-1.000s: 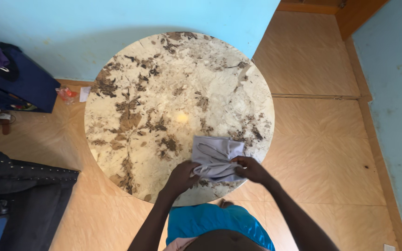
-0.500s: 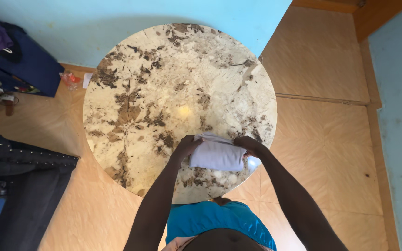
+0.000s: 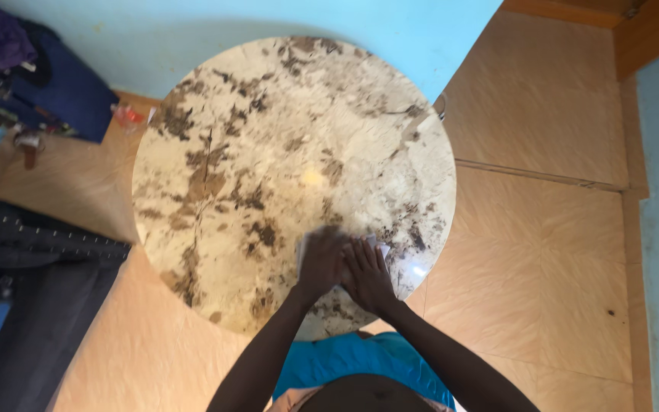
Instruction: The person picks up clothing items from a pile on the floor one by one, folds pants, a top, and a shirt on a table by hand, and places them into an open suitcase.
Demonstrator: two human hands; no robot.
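Head view: my left hand (image 3: 320,262) and right hand (image 3: 367,273) lie flat, side by side and touching, fingers extended and together, pressing a folded pale grey cloth (image 3: 301,246) onto the round marbled table (image 3: 268,137). Cloth location: near edge of the table, mostly hidden beneath both palms; only its corners show.

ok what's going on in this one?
A person stands at a round marble-patterned table, both palms flat on a small pale grey cloth near the table's near edge. The left hand and right hand lie side by side and cover almost all of the cloth; only slivers show at its edges. Dark clothes and a dark blue bag sit on the floor to the left.
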